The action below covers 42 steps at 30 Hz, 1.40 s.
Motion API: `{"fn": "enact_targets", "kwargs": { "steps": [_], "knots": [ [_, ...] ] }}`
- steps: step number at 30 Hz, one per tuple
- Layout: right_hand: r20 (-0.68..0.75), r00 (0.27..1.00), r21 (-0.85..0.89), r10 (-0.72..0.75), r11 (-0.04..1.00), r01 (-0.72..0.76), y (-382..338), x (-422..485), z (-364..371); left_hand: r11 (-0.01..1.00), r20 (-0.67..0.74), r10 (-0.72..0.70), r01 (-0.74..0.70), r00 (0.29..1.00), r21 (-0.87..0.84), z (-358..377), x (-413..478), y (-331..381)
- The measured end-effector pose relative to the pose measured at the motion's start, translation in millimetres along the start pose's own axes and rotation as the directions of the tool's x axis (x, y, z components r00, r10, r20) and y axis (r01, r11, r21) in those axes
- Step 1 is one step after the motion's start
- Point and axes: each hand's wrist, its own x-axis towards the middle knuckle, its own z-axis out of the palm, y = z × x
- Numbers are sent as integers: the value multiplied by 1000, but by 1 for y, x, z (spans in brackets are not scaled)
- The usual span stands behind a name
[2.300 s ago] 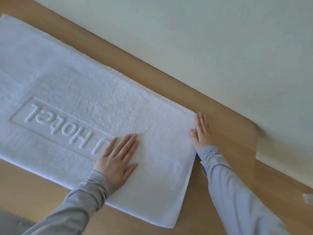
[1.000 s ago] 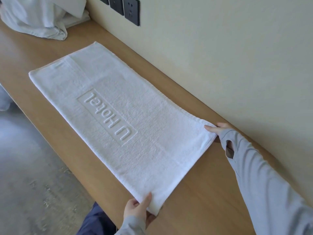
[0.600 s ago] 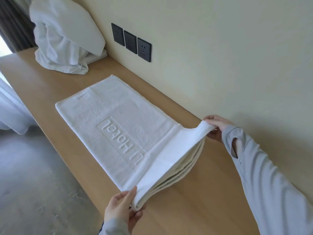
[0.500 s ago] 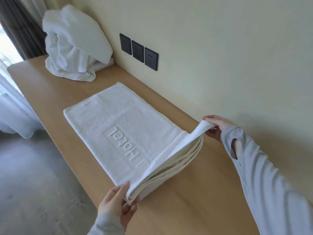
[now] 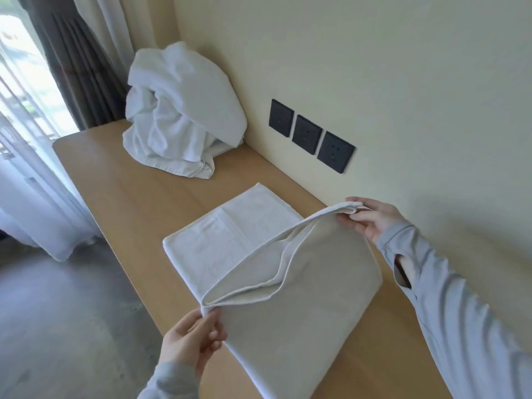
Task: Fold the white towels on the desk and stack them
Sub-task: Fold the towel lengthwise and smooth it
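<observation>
Wooden desk (image 5: 129,203) runs along a cream wall. One white towel (image 5: 302,298) lies across its middle. The near end is raised off the wood and arches over the flat far half, its layers gaping. A crumpled heap of towels (image 5: 178,110) sits at the far end against the wall. The left hand (image 5: 190,344) pinches the raised corner at the front edge. The right hand (image 5: 374,218) pinches the corner at the wall edge. Three dark sockets (image 5: 306,133) are set in the wall.

Hotel room: wall desk (image 5: 138,203), curtains (image 5: 77,61), towel heap (image 5: 178,110).
</observation>
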Motion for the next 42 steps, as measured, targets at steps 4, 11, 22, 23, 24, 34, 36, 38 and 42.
{"fn": "enact_targets", "kwargs": {
  "steps": [4,11,22,23,24,34,36,38,42],
  "knots": [
    [-79,995,-254,-63,966,41,10,46,61,927,-52,215,-187,975,325,-19,62,43],
    [-149,915,-853,-376,516,73,37,137,146,942,-13,187,-175,982,287,-40,154,88],
    [-192,976,-931,-105,334,-147,124,246,193,786,-57,212,-136,976,603,-57,244,92],
    [-195,975,-941,-106,302,-155,127,249,194,749,-18,255,-186,967,637,-56,248,92],
    [-189,975,-949,-117,278,-151,129,251,194,685,26,303,-237,953,689,-55,253,92],
    [-91,964,-995,-251,-8,-96,144,256,196,419,179,389,-347,904,839,-63,274,94],
    [-49,959,-987,-280,-134,-89,147,252,201,409,177,402,-349,898,843,-59,274,95],
    [32,935,-977,-354,-209,-46,144,242,202,344,215,484,-411,848,844,-53,269,97],
    [586,735,-808,-339,-311,501,135,229,198,73,389,571,-517,723,853,-36,264,97]
  ]
}}
